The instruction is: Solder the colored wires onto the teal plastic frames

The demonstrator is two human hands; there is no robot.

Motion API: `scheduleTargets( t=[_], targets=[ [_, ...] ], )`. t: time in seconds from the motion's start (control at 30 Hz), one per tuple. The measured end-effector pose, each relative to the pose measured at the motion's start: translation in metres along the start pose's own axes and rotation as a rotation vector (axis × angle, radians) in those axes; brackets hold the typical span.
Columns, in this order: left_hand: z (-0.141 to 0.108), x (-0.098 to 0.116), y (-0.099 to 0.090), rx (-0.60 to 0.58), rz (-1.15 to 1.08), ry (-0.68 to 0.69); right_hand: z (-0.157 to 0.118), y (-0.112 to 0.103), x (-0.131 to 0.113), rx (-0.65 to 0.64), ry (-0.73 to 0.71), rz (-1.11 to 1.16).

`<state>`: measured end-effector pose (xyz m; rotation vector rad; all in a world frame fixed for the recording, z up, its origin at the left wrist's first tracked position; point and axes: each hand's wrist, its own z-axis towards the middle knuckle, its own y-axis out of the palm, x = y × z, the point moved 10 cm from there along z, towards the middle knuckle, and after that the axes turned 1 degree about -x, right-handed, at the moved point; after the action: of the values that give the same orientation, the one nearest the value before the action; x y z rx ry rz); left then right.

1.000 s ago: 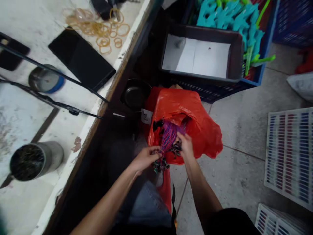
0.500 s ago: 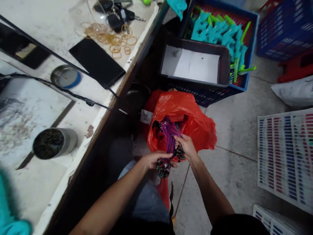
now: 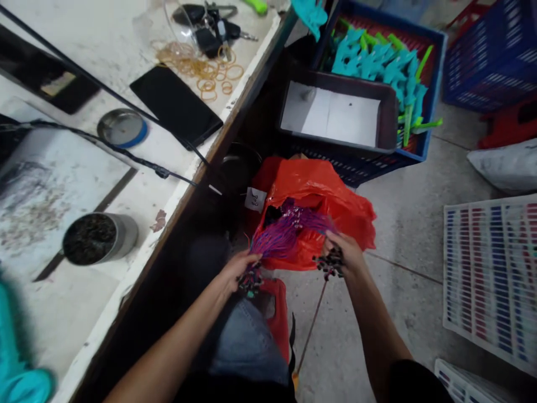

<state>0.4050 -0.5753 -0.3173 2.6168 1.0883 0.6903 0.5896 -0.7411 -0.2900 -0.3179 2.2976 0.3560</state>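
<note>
A bundle of thin purple wires (image 3: 279,235) spreads over the mouth of an open red plastic bag (image 3: 312,176) on the floor. My left hand (image 3: 237,270) is closed round one part of the bundle, at the bag's left front edge, with small dark connector ends hanging below the fingers. My right hand (image 3: 344,252) grips the other part at the bag's right side, and dark ends (image 3: 329,263) stick out beside the palm. Between the hands the wires meet near the bag's opening. A white tag marked by hand (image 3: 255,199) lies at the bag's left.
The worktable (image 3: 168,215) at left bears a black phone (image 3: 176,105), rubber bands, keys, a round tin and a can (image 3: 100,238). Behind the bag, a dark tray (image 3: 388,120) rests on a blue crate (image 3: 436,89) of turquoise and green parts. White crates (image 3: 457,268) stand at right.
My hands have moved apart, left hand to the left and right hand to the right. The wire bundle, formerly gathered between them, is now spread into two parts. The view has shifted slightly.
</note>
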Motion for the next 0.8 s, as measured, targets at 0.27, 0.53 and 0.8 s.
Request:
scheduleTargets(
  t=[0.27,0.53,0.8],
  targets=[
    [-0.036,0.022,0.018,-0.136,-0.24,0.143,-0.034,-0.002,0.022,0.067,-0.029,0.06],
    [-0.058,0.008,0.011,-0.042,-0.228,0.16,-0.084,0.024,0.027,0.034,-0.097,-0.008],
    [-0.051,-0.041,0.028,-0.034,-0.143,0.012,-0.113,0.103,0.067,-0.062,-0.248,-0.748]
  ],
)
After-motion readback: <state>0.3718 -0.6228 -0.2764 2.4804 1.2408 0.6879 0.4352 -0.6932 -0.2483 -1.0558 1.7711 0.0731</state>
